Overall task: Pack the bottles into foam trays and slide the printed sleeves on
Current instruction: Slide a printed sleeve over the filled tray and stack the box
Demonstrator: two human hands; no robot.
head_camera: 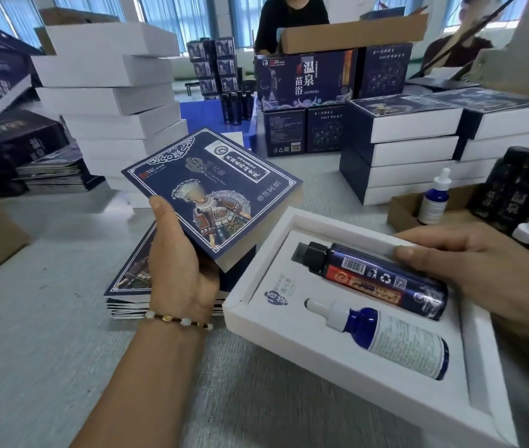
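Two bottles: both lie flat in the foam tray (337, 360), side by side
Dark bottle (376, 281): black cap, barcode label up, in the slot farther from the camera
Dropper bottle (395, 341): blue glass, white dropper, in the near slot
Left hand (179, 270): gripping a printed sleeve (211, 192) by its corner, held up over a stack of flat sleeves (133, 273) (thumb on top)
Right hand (486, 263): fingers curled over the tray's far edge, thumb beside the dark bottle
Table (36, 334): grey, tray tilted on it
Background: white boxes (107, 79) stacked up
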